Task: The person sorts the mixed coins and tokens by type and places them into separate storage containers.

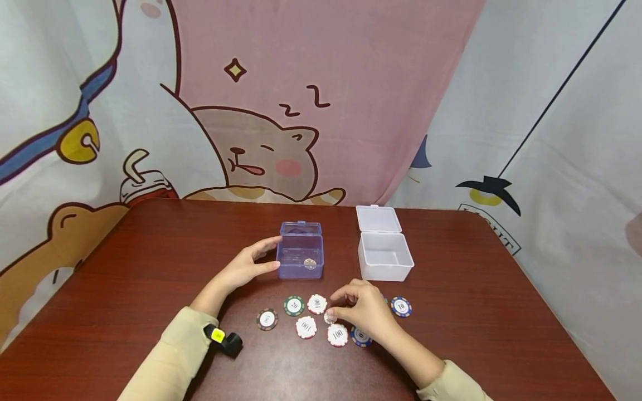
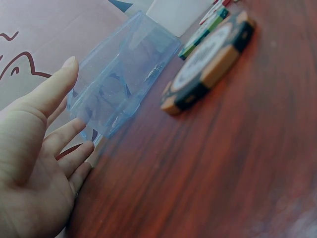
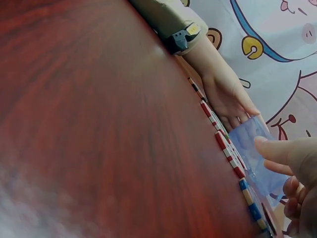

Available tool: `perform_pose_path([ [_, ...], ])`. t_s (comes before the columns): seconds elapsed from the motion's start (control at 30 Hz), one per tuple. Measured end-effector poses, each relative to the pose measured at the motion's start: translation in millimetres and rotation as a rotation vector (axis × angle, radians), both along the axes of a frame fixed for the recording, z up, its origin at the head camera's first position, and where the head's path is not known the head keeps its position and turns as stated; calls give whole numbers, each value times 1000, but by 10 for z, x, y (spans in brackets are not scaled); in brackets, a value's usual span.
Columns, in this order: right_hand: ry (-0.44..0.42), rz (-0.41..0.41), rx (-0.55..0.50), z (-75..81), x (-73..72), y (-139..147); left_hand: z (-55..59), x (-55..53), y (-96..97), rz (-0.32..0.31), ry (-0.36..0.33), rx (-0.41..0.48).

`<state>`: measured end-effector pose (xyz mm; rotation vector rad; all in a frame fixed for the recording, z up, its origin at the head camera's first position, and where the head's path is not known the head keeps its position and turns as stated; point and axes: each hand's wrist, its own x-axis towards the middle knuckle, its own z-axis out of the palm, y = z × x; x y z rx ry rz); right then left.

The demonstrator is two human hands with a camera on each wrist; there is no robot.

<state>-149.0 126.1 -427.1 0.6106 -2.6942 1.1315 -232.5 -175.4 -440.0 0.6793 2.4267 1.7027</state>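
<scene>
Red-brown tbl, see-thru blue box, sm. rnd silvery disc

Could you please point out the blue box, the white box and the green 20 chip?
Blue box (image 1: pixel 297 272), head view: its front wall.
White box (image 1: pixel 386 273), head view: its front wall.
Green 20 chip (image 1: pixel 294 306), head view: its centre.

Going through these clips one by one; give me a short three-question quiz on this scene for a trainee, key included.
1. True or false: the blue box and the white box both stand open.
2. Which hand is beside the blue box? A) right B) left
3. What lies inside the blue box?

Key: 1. True. 2. B, the left hand. 3. A small, shiny round disc.
</scene>
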Motion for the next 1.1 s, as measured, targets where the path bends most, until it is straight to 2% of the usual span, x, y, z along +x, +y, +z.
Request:
perform_pose_path([
  [0.03, 2, 2, 5, -7, 2, 3, 13, 6, 6, -1, 0, 0],
  [0.17, -9, 3, 34, -35, 10, 4, 184, 104, 44, -8, -2, -5],
  [0.4, -42, -9, 97, -74, 45, -24, 230, 138, 47, -16, 15, -8],
  [0.47, -38, -14, 115, -75, 56, -30, 311, 181, 65, -16, 4, -6],
  [1.1, -59, -18, 111, -59, 85, -53, 314, 179, 66, -22, -5, 4],
])
